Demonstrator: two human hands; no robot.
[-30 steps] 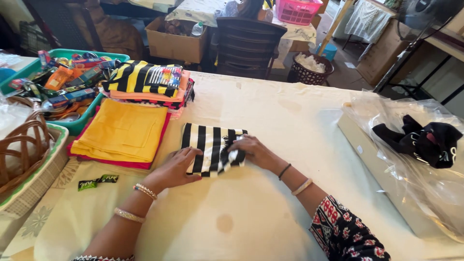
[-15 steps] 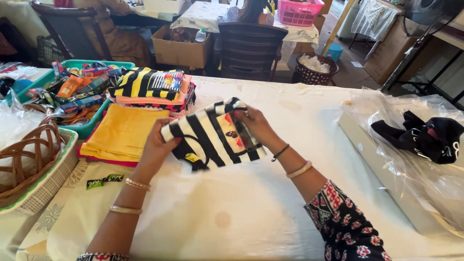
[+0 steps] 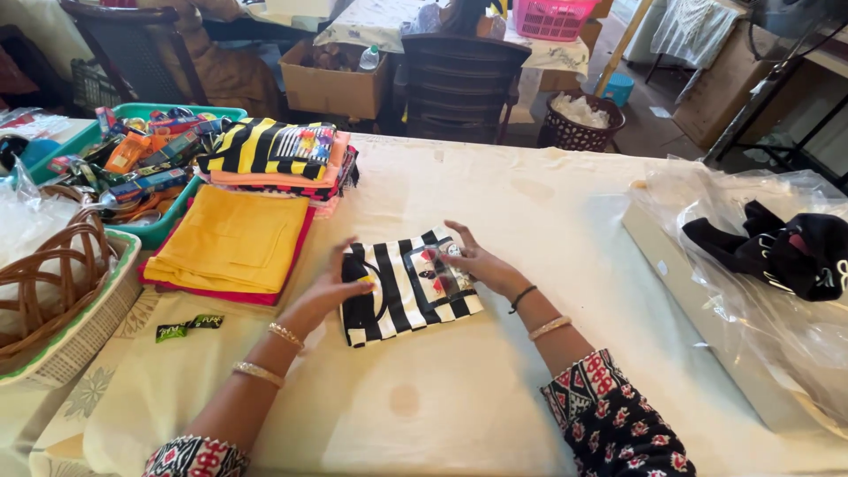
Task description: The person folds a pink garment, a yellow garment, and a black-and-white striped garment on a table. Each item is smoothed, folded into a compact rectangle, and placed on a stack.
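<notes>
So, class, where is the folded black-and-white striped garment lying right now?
In the head view, the striped garment lies flat mid-table, between the left hand and right hand, just right of the yellow folded cloth.

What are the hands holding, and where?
The folded black-and-white striped cloth, lying on the table: left hand on its left edge, right hand on its upper right edge.

The folded black-and-white striped garment (image 3: 408,287) is soft matt cloth with a slightly glossy printed patch on its front. It lies on a cream tablecloth (image 3: 495,389) of matt woven fabric, faintly stained. The flat yellow folded cloth (image 3: 231,238) looks like smooth matt cotton. The brown basket (image 3: 49,283) is woven wicker, rough and ribbed. The clear crinkled bag (image 3: 760,291) is thin glossy plastic. The green tray (image 3: 163,231) is smooth plastic, and the thin bangles (image 3: 258,371) on the wrist shine like metal.
</notes>
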